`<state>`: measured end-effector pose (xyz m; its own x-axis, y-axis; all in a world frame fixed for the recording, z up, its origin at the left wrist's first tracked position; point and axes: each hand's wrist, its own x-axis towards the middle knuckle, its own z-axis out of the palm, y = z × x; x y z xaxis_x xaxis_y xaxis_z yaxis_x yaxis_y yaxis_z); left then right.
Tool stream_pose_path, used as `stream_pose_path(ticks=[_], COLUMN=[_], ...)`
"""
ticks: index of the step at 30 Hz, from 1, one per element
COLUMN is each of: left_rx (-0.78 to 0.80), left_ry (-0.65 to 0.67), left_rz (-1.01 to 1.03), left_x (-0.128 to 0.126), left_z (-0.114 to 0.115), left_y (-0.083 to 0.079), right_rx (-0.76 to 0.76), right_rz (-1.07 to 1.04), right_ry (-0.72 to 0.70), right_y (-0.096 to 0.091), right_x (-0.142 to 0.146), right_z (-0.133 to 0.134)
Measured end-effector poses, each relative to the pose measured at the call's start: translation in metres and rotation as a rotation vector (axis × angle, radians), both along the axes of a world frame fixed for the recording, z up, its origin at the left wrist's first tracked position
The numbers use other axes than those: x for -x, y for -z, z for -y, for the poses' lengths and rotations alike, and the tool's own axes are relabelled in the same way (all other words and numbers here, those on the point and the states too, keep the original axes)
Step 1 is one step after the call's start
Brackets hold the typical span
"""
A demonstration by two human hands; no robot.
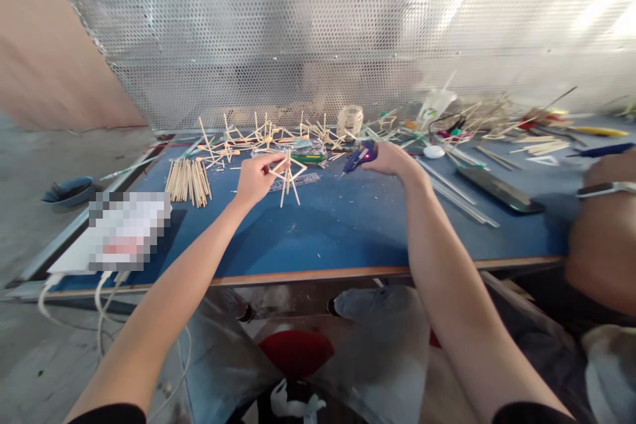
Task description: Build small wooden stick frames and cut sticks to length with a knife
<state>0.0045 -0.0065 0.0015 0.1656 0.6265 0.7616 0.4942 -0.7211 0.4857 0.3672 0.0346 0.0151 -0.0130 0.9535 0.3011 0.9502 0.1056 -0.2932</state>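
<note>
Left grip: your left hand [256,180] pinches the stick frame [297,176] near its top, fingertips closed on the thin wood.
Right grip: your right hand [390,159] is wrapped around the blue glue gun [356,158]; a small light glows on it.
Stick frame: you have it in front of you over the blue table [318,232], two legs pointing down; whether they touch the surface, you cannot tell from here.
Nozzle: it points down and toward your left, apart from the frame.
Behind the frame: a clear ruler [311,178] lies flat.
Left of your hands: a bundle of loose sticks [189,183], with a white box [132,232] nearer you.
Back edge: joined stick shapes and a clear jar [350,119].
Right side: clear rods [460,196], a dark phone-like slab [499,190], then another person's wrist with a watch [603,191].
</note>
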Motion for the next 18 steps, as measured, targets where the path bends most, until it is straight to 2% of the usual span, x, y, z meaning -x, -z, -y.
stream_pose_path(ticks=[3,6,14,18], left_rx=[0.004,0.007,0.009,-0.005], left_ry=[0.006,-0.002,-0.017,-0.027], left_rz=[0.004,-0.002,0.007,0.004], left_x=[0.000,0.000,0.001,0.000], left_z=[0.000,0.000,-0.002,-0.002], left_y=[0.000,0.001,0.005,0.005], right_rx=[0.019,-0.008,-0.239,-0.402], right_rz=[-0.045,-0.069,-0.018,0.022], right_ry=[-0.135,-0.268,-0.522,-0.583], right_y=[-0.011,-0.013,0.016,0.024], right_x=[0.004,0.013,0.040,0.047], right_z=[0.011,0.025,0.049,0.054])
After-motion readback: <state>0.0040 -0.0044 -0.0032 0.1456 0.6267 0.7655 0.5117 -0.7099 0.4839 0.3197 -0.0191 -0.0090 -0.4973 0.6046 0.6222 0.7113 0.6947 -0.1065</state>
